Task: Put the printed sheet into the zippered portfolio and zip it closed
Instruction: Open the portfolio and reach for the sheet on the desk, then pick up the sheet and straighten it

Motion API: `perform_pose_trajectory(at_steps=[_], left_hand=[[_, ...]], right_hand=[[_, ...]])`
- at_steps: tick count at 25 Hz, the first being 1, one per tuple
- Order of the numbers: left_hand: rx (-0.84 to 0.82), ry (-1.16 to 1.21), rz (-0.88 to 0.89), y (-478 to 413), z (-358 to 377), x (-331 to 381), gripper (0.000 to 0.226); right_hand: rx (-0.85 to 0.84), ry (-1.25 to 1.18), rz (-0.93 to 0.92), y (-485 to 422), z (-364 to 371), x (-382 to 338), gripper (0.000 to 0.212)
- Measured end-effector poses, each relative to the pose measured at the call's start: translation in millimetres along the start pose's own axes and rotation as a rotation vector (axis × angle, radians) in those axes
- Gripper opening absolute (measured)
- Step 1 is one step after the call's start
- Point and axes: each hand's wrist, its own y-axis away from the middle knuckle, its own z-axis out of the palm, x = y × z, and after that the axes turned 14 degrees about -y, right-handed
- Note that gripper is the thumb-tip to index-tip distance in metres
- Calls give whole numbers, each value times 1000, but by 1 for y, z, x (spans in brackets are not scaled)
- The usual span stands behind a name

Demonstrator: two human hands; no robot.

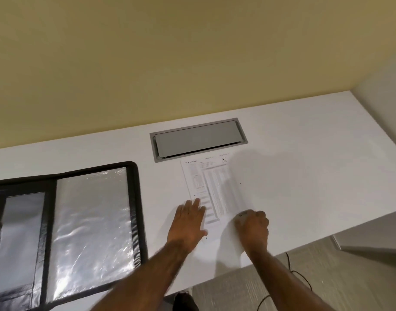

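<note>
White printed sheet point(211, 191) lies flat on desk point(304, 176), at 3 o'clock of open zippered portfolio point(89, 223); left hand point(190, 223) pressed open on it, right hand point(253, 227) curled at its near edge, grip unclear; thin paper could crease if dragged under the flat palm.

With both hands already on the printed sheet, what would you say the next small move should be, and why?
Probably lift the printed sheet leftward: the left hand lies flat on it, the right hand curls at its near right edge, and the portfolio lies open alongside.
</note>
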Motion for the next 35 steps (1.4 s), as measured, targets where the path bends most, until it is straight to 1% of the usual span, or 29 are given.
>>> perform_pose_trajectory(at_steps=[2,4,7,9,11,13,15,17,19,20,22,23,24,25,28,29,30,32,33,34,35], left_hand=[[-34,-25,-36,-3,8,7,80],[-26,-32,-61,-4,13,10,80],[-30,-20,-69,-8,15,13,81],[-34,-28,-70,-9,14,15,82],[-37,-49,-58,-10,14,15,81],[-45,-67,-57,-11,12,16,82],[-51,-77,-58,-12,11,16,82],[-51,-61,-62,-11,14,15,83],[-45,-33,-70,-10,15,15,84],[-45,-18,-72,-10,14,15,84],[-26,21,-68,-10,13,14,81],[-1,75,-72,-10,12,12,80],[34,182,-93,-10,9,9,78],[75,339,-135,-11,5,5,77],[194,967,-377,-17,-17,-11,81],[194,1181,-439,-20,-27,-19,82],[173,1368,-447,-24,-38,-27,76],[81,1642,-313,-31,-61,-39,53],[59,1725,-242,-33,-73,-41,47],[68,1775,-184,-35,-83,-41,43],[95,1777,-153,-36,-92,-40,40]], right_hand=[[-9,-26,20,1,3,4,34],[22,-20,61,-1,3,3,39],[49,-18,116,-8,2,-2,45],[28,-63,135,-16,0,-3,45],[-41,-181,144,-26,-3,-5,41],[-123,-335,159,-41,-14,-12,44],[-156,-372,124,-65,-27,-19,46],[-217,-368,92,-89,-40,-26,37],[-333,-484,131,-102,-47,-30,22],[-379,-524,157,-103,-48,-33,17],[-402,-551,180,-99,-46,-39,19],[-389,-569,179,-95,-45,-41,22],[-376,-595,172,-92,-45,-42,24],[-379,-638,165,-88,-47,-42,24],[-482,-839,146,-79,-62,-36,16],[-522,-898,129,-77,-67,-34,17],[-564,-955,112,-75,-73,-32,19],[-635,-1046,73,-70,-82,-32,24],[-651,-1056,48,-68,-85,-34,26],[-656,-1042,17,-66,-87,-37,28],[-653,-1021,-15,-63,-88,-40,31]])
